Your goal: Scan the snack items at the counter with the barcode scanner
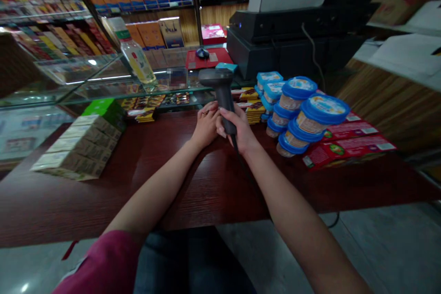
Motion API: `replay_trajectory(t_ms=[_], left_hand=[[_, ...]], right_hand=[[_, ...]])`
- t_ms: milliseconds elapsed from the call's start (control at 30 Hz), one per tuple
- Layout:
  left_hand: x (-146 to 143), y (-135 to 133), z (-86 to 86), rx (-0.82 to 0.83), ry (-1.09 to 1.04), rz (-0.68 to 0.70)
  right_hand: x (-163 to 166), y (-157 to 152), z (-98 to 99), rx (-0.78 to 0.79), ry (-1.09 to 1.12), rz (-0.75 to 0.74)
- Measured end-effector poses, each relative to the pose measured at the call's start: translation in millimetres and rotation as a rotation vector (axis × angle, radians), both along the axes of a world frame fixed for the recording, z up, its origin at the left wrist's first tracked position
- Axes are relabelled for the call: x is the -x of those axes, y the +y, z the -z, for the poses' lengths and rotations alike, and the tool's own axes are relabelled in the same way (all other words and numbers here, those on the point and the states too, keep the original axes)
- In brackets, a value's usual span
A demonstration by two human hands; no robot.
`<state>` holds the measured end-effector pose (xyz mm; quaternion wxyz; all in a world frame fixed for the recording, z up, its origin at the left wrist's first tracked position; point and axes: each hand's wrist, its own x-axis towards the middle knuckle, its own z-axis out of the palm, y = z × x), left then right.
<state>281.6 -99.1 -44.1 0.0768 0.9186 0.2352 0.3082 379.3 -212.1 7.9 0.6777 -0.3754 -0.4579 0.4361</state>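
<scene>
A dark grey handheld barcode scanner (pixel 225 96) stands upright above the counter, its head at the top and its cable running down from the handle. My right hand (pixel 241 131) is wrapped around the handle. Close against it on the left, my left hand (pixel 206 126) rests low over the counter with its fingers curled in; nothing shows in them. Part of the left fingers is hidden beside the scanner and the right hand. Yellow packets (pixel 254 115) lie in a stack just behind the right hand.
On the dark red wooden counter (pixel 144 193), blue-lidded tubs (pixel 324 110) and red boxes (pixel 351 142) stand at right. Shrink-wrapped cartons (pixel 82 147) sit at left. A clear bottle (pixel 136 57) is on the glass case behind, near a mouse (pixel 202 53) and a black machine (pixel 275 50).
</scene>
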Motion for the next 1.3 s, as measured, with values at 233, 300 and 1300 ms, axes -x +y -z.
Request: replay_trajectory(t_ms=[233,300,1300], left_hand=[[171,76,-16.2,-0.067,0.026,-0.425],[203,102,-11.7,-0.041,0.022,-0.516],[191,106,8.6,0.618,-0.566,-0.254]], right_hand=[[19,-1,5.8,0.056,0.086,-0.062],[26,-2,10.4,0.117,0.073,-0.104],[91,8,31.8,0.226,-0.253,-0.296]])
